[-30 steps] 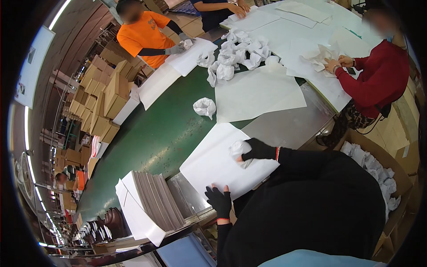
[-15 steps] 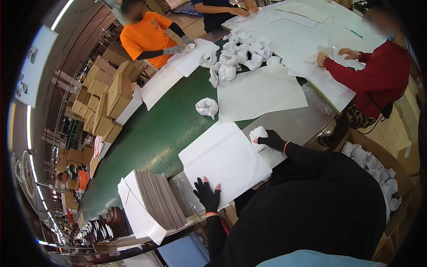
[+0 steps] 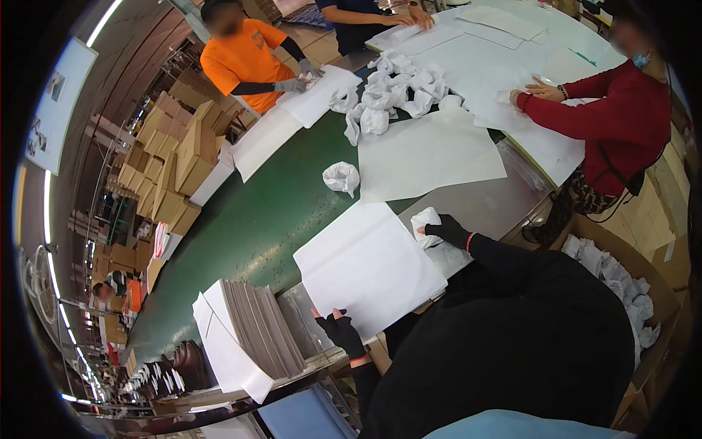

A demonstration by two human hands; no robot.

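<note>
In front of me lies a stack of white paper sheets (image 3: 369, 263), its near edge at the table's rim. My right hand (image 3: 449, 231), in a black fingerless glove, is closed around a wad of crumpled white paper (image 3: 425, 220) beside the stack's right corner. At the near left corner is my left hand (image 3: 341, 331), gloved the same way. Its fingers are apart and nothing shows in them. Farther off, a ring-shaped wad of white paper (image 3: 341, 177) rests on the green tabletop (image 3: 252, 219).
Left of the stack stands a row of grey-brown boards (image 3: 263, 329) with white sheets (image 3: 227, 344) leaning on it. A pile of paper wads (image 3: 395, 88) and a large sheet (image 3: 431, 154) lie beyond. Three people work around the table. At right, a carton (image 3: 658, 329) holds more wads.
My left hand has slid off the sheets toward the near edge, its fingers now lifted. My right hand stays with the wad. The person in red has moved both hands leftward.
</note>
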